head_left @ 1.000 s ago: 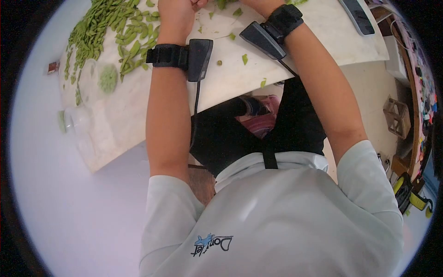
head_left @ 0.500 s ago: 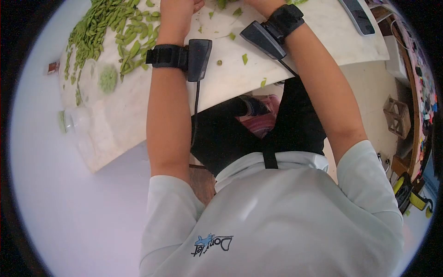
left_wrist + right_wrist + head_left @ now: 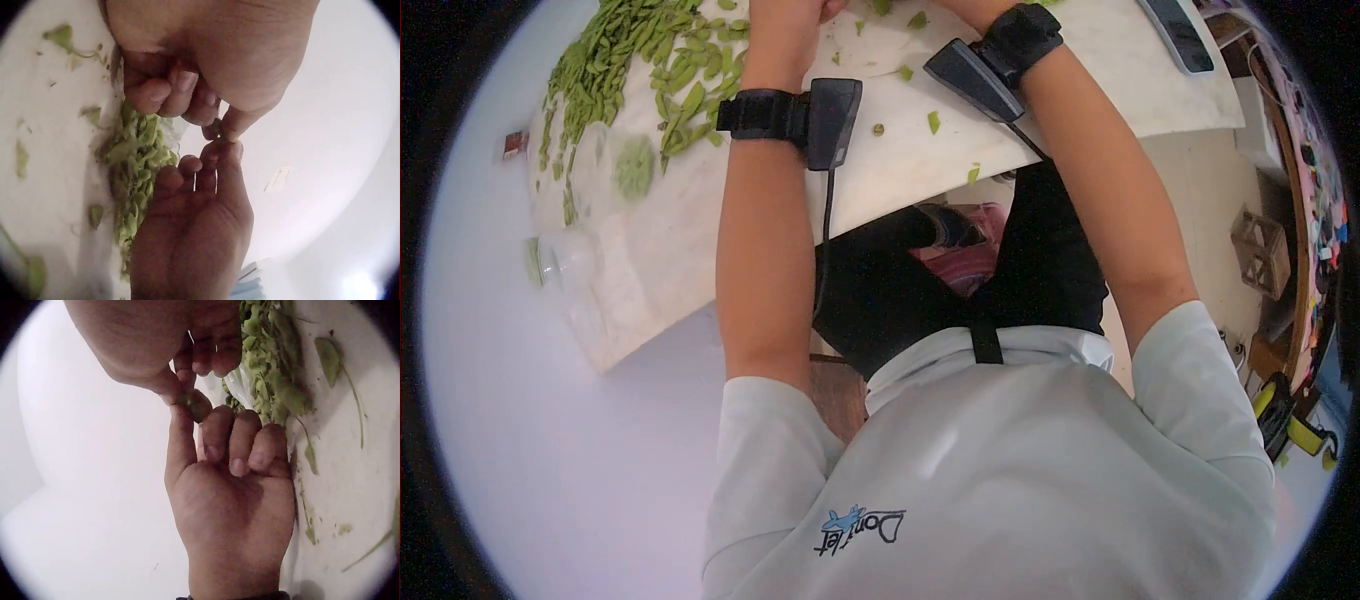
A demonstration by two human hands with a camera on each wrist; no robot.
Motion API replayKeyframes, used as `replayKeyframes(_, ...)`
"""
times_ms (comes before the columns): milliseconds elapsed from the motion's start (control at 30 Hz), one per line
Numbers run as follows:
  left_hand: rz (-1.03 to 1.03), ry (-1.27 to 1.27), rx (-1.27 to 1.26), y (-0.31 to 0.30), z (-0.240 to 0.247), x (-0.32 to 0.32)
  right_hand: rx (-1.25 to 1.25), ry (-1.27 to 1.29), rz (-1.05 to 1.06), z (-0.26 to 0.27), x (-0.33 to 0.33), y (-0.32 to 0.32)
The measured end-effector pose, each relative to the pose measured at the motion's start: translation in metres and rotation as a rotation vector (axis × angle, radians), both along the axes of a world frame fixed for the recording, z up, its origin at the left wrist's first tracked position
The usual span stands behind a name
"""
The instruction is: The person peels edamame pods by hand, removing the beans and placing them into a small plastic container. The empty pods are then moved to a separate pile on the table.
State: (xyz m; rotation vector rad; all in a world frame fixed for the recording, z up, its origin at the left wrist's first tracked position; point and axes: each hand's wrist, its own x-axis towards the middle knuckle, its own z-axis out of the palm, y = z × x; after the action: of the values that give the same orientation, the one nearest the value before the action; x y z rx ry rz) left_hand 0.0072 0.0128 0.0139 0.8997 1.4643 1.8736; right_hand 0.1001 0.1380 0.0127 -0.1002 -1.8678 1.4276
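Observation:
Over the table (image 3: 880,190), both hands meet at one small green edamame pod (image 3: 199,406). Thumb and forefinger of my left hand (image 3: 212,50) pinch it, the other fingers curling into the palm. From the opposite side, my right hand (image 3: 156,344) pinches the same pod with thumb and forefinger; its remaining fingers are only slightly bent. Much of the pod is hidden by fingertips. Behind the hands lies a heap of green pods or leaves (image 3: 140,169) beside clear plastic (image 3: 240,384). In the head view the top edge cuts off both hands.
Many loose edamame pods (image 3: 610,70) spread over the table's far left. Nearer sits a clear container (image 3: 595,160) by a pale green round thing (image 3: 633,168). Leaf scraps (image 3: 933,122) dot the tabletop. A phone (image 3: 1178,35) lies at the right. Black wrist cameras (image 3: 834,123) trail cables.
The head view has shifted slightly, so table and arms sit a little higher in it. The left hand's visible fingertips have moved a little; both hands stay close together.

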Motion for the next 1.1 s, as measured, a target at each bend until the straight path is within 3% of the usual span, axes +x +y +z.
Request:
replayKeyframes(433, 0.060, 0.022, -0.022, 0.003, 0.003, 0.002, -0.050, 0.093, 0.017, -0.001, -0.003, 0.000)
replayKeyframes(633, 0.139, 0.126, 0.004, 0.004, 0.005, 0.004, -0.096, -0.069, -0.006, 0.001, 0.002, 0.004)
replayKeyframes(733, 0.149, 0.398, -0.087, 0.002, 0.005, 0.002, -0.264, -0.095, 0.038, 0.001, 0.005, 0.002)
replayKeyframes(833, 0.158, 0.488, -0.048, 0.006, 0.000, -0.003, -0.182, -0.149, -0.032, 0.005, 0.005, -0.001)
replayKeyframes(933, 0.163, 0.466, -0.099, 0.006, -0.002, -0.005, -0.269, -0.210, 0.088, 0.009, 0.010, -0.001)
replayKeyframes(1100, 0.172, 0.316, -0.055, 0.003, 0.011, 0.009, -0.321, -0.192, 0.028, 0.017, 0.012, -0.003)
